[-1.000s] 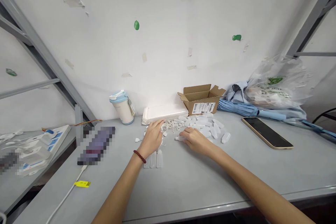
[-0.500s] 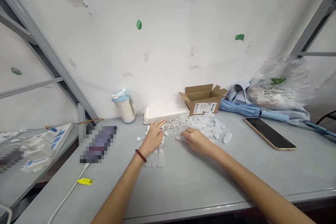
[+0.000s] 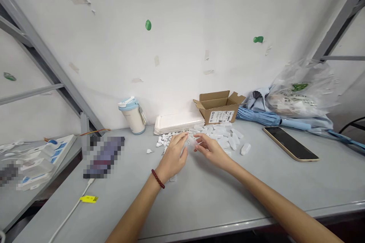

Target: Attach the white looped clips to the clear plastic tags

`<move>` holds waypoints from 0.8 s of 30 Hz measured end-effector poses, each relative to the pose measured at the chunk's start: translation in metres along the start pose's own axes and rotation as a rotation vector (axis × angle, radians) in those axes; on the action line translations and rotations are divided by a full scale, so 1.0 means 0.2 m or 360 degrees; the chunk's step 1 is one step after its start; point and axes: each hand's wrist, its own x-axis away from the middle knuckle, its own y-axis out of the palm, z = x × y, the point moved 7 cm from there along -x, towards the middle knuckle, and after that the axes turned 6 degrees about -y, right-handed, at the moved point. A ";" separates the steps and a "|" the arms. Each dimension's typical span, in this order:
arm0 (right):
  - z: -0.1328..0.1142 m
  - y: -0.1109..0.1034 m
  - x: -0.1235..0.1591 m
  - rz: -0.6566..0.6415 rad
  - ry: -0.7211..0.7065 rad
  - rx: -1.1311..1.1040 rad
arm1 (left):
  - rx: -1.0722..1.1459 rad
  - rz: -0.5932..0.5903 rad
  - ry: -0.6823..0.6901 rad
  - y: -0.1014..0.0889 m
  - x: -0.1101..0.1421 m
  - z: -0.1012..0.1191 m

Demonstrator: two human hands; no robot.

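My right hand [image 3: 211, 151] pinches a small translucent plastic case [image 3: 192, 141] between thumb and fingertips, lifted just off the table. Close by on its left, my left hand [image 3: 174, 155] has its fingers stretched toward the case and its thumb apart; I see nothing in it. Under and beyond the left fingers lies a scatter of small white pieces [image 3: 162, 139], some with thin strands. A loose heap of similar translucent cases [image 3: 225, 135] spreads behind the right hand. Below the left wrist, one more case [image 3: 173, 178] shows partly, the rest hidden by the hand.
Behind stand a stack of white trays [image 3: 178, 122], an open cardboard box [image 3: 219, 108] and a blue-lidded cup [image 3: 133, 115]. To the right lie a phone [image 3: 289, 143], a folded blue umbrella [image 3: 258, 115] and a plastic bag [image 3: 299, 95]. A cable [image 3: 71, 212] and a blurred dark object [image 3: 104, 157] lie left.
My right hand has raised the translucent case from the table and tilted it. My left hand has shifted right toward it, uncovering white pieces and covering most of the cases lined up below.
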 end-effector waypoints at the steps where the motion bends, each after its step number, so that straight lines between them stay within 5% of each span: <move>1: 0.00 0.00 0.00 -0.0007 0.0008 -0.0012 | 0.0003 0.0006 0.0002 0.00 0.00 0.01; 24: 0.07 0.03 0.01 0.0024 0.0056 -0.0247 | 0.0031 -0.0049 0.0149 0.01 0.02 0.06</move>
